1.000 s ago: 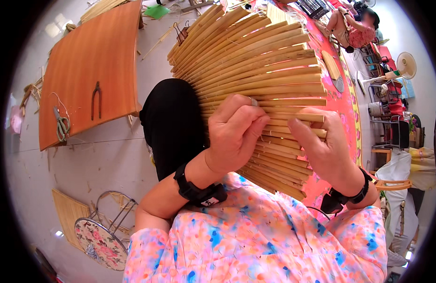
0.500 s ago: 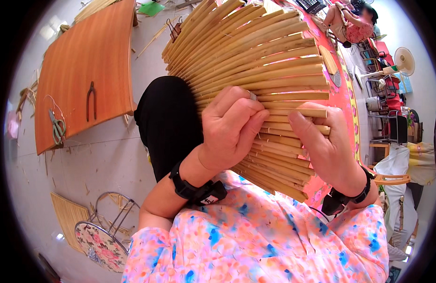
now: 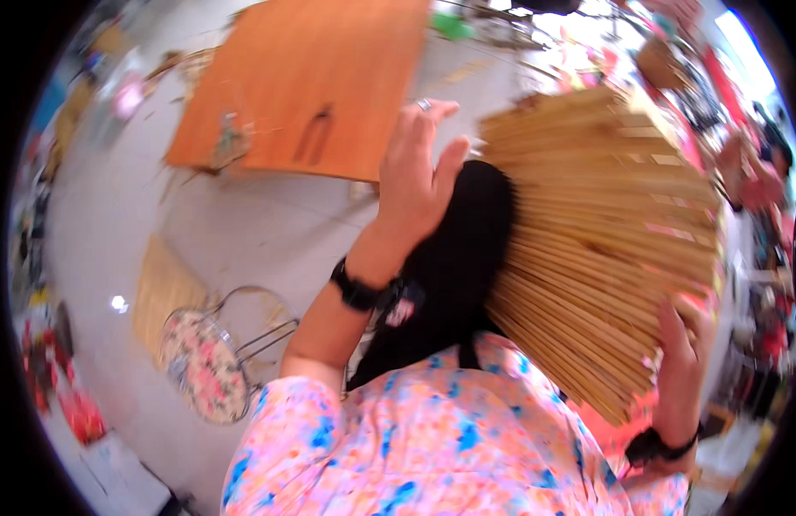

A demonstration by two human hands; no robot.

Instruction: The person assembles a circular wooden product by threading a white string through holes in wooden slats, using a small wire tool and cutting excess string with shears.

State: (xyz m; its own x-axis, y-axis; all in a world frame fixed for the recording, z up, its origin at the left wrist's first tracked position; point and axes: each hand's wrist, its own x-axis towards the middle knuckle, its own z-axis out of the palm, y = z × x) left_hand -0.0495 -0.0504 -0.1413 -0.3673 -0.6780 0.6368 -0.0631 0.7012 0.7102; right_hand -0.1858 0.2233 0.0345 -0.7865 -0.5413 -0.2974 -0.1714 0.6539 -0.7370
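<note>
A fan-shaped panel of thin yellow-brown bamboo-like sticks (image 3: 600,224) rests by my black-clad knee (image 3: 475,232), at the right. My right hand (image 3: 686,344) grips its lower right edge, thumb on the upper face; motion blurs it somewhat. My left hand (image 3: 419,176) is off the panel, held over the left of the knee, near the table's edge. Its fingers stretch out with the thumb apart, and I see nothing held in them. On the orange-brown wooden table (image 3: 286,60) lie dark pliers (image 3: 314,133) and green-handled scissors (image 3: 230,142), both smeared.
A stool with a floral seat (image 3: 207,365) lies on its side at the lower left, by a flat tan panel (image 3: 161,297). A green piece (image 3: 452,26) lies beyond the table. Another person (image 3: 755,176) sits at the far right, among blurred items.
My left hand has let go of the sticks and moved left toward the table, its fingers opening. The view has swung left, so the panel and right hand appear farther right.
</note>
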